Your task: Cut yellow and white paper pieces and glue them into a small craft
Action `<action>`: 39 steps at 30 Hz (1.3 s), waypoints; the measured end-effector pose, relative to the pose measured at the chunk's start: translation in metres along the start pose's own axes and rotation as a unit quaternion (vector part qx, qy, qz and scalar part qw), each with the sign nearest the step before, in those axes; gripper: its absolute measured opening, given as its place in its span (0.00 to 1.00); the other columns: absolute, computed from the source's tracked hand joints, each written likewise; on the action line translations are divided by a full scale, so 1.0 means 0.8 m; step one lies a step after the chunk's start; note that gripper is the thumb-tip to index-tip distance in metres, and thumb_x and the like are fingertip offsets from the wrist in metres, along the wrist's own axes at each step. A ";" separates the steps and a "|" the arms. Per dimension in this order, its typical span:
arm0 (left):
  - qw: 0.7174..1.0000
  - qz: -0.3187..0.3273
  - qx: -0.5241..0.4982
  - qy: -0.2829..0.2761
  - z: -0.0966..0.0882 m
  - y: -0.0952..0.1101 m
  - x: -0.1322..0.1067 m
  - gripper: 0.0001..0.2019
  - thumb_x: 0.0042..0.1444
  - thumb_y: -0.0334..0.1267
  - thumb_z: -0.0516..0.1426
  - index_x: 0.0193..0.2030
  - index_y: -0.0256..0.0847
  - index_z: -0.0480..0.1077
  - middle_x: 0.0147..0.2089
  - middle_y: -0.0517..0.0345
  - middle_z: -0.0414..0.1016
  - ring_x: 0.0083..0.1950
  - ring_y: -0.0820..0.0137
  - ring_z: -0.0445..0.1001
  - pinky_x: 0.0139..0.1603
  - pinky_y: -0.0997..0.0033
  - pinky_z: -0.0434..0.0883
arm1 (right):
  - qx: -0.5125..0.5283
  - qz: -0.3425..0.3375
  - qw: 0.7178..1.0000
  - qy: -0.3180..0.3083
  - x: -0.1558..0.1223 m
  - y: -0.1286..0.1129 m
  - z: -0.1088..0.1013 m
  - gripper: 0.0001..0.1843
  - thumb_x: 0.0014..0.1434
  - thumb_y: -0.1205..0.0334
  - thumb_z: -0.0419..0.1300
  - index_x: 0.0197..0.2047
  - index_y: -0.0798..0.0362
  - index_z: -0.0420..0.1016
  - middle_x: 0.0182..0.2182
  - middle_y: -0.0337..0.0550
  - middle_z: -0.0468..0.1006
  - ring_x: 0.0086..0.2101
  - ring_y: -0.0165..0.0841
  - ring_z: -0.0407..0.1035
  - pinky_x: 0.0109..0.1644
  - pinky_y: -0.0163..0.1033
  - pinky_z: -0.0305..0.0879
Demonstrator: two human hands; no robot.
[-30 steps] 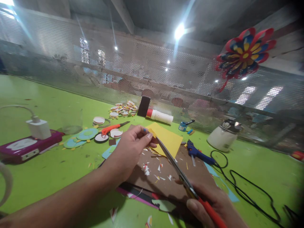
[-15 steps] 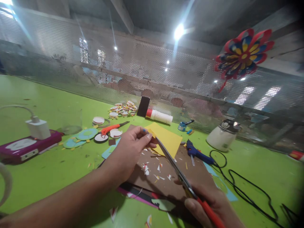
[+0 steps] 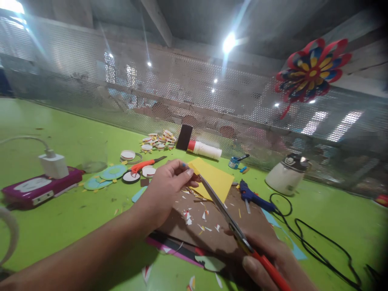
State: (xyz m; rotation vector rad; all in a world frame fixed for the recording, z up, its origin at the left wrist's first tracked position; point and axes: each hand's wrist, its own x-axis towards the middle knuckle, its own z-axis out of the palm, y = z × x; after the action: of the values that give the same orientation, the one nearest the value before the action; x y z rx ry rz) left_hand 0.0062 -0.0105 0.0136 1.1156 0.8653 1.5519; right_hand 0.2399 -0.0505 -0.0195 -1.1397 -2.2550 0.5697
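Observation:
My left hand [image 3: 168, 184] is closed in a pinch on a small piece of yellow paper [image 3: 193, 171], of which only a little shows past the fingertips. Long metal scissors [image 3: 222, 211] with red handles are in my right hand [image 3: 273, 258], its fingers wrapped round the grips. The blades look nearly closed, and their tips reach the yellow piece beside my left fingertips. Under and behind the tips lies a yellow paper sheet [image 3: 216, 178]. It rests on a brown board [image 3: 209, 214] strewn with white and yellow paper scraps.
A blue glue gun [image 3: 254, 198] with a black cord lies on the right, near a white kettle-like container [image 3: 285, 176]. Orange-handled scissors [image 3: 145, 165], blue paper discs [image 3: 112, 172] and a purple power strip [image 3: 39, 192] are left. A phone-like dark slab [image 3: 184, 137] stands behind.
The whole view has shifted slightly. Both hands keep nearly the same pose, with the scissors' tips still at the small yellow piece.

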 end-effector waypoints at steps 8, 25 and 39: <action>0.999 -0.006 0.000 -0.039 -0.007 0.003 0.006 0.04 0.51 0.33 0.60 0.30 0.35 0.68 0.31 0.55 0.76 0.32 0.72 0.73 0.41 0.68 0.69 | -0.028 -0.021 0.999 -0.009 0.000 0.004 -0.013 0.23 0.59 0.45 0.54 0.45 0.52 0.80 0.26 0.44 0.80 0.25 0.36 0.73 0.28 0.33 0.71; 0.997 -0.008 0.044 -0.069 -0.008 0.007 0.004 0.04 0.51 0.34 0.59 0.31 0.35 0.70 0.30 0.54 0.76 0.32 0.71 0.74 0.40 0.68 0.68 | -0.035 -0.043 0.998 -0.004 0.003 0.003 -0.014 0.23 0.58 0.45 0.54 0.44 0.52 0.82 0.17 0.40 0.75 0.17 0.33 0.69 0.24 0.32 0.69; 0.997 -0.014 0.047 -0.060 -0.008 0.008 0.004 0.03 0.50 0.33 0.59 0.30 0.35 0.71 0.29 0.55 0.76 0.31 0.71 0.74 0.38 0.70 0.69 | -0.032 -0.044 0.998 -0.010 0.003 0.003 -0.012 0.23 0.59 0.46 0.53 0.43 0.52 0.82 0.17 0.41 0.74 0.18 0.32 0.67 0.20 0.30 0.66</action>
State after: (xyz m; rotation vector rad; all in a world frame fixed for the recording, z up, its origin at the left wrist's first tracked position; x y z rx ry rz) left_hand -0.0019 -0.0087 0.0185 1.2460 0.8761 1.4170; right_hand 0.2462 -0.0463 -0.0132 -1.0646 -2.3427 0.4781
